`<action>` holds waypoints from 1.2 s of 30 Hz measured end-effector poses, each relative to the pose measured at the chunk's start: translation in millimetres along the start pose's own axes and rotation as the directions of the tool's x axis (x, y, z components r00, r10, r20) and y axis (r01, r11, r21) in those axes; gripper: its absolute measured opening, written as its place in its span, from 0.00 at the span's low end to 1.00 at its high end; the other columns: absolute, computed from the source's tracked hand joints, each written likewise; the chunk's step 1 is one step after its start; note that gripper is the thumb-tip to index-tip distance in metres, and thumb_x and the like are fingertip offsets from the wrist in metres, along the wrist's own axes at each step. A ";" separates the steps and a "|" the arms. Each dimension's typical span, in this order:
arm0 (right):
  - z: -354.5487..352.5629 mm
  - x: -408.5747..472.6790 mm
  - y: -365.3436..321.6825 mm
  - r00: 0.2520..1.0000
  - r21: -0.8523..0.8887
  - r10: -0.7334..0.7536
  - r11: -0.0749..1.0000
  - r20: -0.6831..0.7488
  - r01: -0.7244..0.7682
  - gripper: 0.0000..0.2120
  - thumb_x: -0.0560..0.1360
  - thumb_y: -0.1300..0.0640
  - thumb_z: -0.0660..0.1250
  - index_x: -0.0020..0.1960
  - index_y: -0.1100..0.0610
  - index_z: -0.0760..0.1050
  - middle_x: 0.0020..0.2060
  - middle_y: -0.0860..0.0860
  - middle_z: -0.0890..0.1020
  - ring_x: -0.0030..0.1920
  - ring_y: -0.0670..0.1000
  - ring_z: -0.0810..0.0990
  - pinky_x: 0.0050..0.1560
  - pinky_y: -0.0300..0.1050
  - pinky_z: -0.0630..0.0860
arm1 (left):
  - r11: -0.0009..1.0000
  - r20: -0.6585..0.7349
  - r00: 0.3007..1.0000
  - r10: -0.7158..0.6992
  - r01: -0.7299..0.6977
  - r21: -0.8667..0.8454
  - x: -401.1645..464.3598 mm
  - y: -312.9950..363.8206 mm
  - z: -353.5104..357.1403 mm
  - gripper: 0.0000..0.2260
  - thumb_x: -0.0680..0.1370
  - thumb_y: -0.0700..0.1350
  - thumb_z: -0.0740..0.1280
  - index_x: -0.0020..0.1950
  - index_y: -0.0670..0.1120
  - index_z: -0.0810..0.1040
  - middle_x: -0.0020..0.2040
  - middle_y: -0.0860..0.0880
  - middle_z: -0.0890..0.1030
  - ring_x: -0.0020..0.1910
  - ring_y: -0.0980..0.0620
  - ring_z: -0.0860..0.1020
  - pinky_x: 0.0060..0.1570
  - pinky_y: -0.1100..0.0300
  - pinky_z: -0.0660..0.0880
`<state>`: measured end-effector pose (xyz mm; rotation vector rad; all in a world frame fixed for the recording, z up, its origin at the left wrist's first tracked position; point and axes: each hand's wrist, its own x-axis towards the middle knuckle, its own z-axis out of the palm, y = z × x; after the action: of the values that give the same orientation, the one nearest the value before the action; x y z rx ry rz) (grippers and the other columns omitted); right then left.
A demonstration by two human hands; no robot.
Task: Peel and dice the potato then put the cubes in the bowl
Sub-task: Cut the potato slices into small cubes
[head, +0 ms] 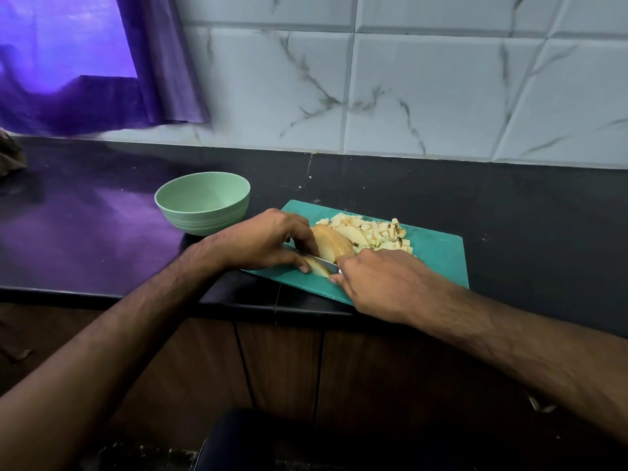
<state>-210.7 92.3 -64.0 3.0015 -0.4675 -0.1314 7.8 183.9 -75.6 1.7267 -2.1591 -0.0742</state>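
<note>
**Knife in potato, cubes piled on board**

Left hand (268, 241): fingers curled down over the near-left end of the potato (331, 244), fingertips pressing it to the cutting board (438, 253); thumb lies low along the board's near edge, beside a cut slice.

Right hand (380, 277): closed around the knife handle, which is hidden inside the fist. Only a short stretch of the knife blade (324, 261) shows, between the two hands, running from the right fist up and left into the potato.

Potato: peeled, pale yellow-brown, lying on the left-centre of the board. Already cut into slices that lean together; long axis runs roughly near-left to far-right. The blade crosses its near end.

Potato cubes (377, 234): loose heap on the board, just beyond and right of the potato, touching it. Some carry dark spots.

Board: teal, rectangular, set at an angle on the dark tabletop (509, 205), near corner at the tabletop's front edge.

Bowl (203, 202): pale green, upright, just left of the board's far-left corner, behind the left hand. No cubes visible inside.

Surroundings: marbled white wall tiles (424, 90) behind; purple curtain (102, 62) far left; wooden cabinet fronts (278, 368) below the tabletop.
</note>
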 end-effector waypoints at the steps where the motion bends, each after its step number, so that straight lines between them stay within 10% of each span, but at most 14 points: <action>1: 0.4 0.5 -0.4 1.000 0.002 -0.002 1.000 0.002 0.002 0.19 0.86 0.42 0.51 0.56 0.54 0.73 0.37 0.47 0.73 0.36 0.44 0.73 0.39 0.44 0.77 | 1.000 0.001 1.000 0.001 -0.001 0.003 -0.2 0.5 0.2 0.11 0.73 0.49 0.79 0.53 0.47 0.86 0.46 0.56 0.81 0.44 0.61 0.77 0.46 0.76 0.66; 18: -1.2 -100.5 40.1 0.990 -0.107 0.103 0.990 0.098 -0.092 0.18 0.84 0.37 0.45 0.57 0.46 0.68 0.42 0.46 0.76 0.37 0.45 0.76 0.33 0.36 0.68 | 0.998 0.016 0.999 -0.040 0.039 0.045 -10.5 1.4 1.9 0.10 0.78 0.45 0.74 0.59 0.53 0.84 0.51 0.57 0.80 0.48 0.58 0.80 0.53 0.60 0.75; 36: -6.2 -87.5 32.6 0.996 -0.077 0.088 0.993 0.029 -0.086 0.21 0.84 0.36 0.46 0.56 0.48 0.71 0.39 0.46 0.76 0.38 0.45 0.76 0.38 0.42 0.73 | 0.983 -0.295 0.940 -0.171 0.140 -0.122 38.7 24.4 -13.8 0.08 0.76 0.39 0.75 0.53 0.50 0.86 0.47 0.59 0.85 0.50 0.67 0.81 0.50 0.76 0.68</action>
<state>-302.9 88.8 -48.1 2.9036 -0.5822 -0.1872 -17.4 155.7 -46.4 1.7230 -1.7676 0.0406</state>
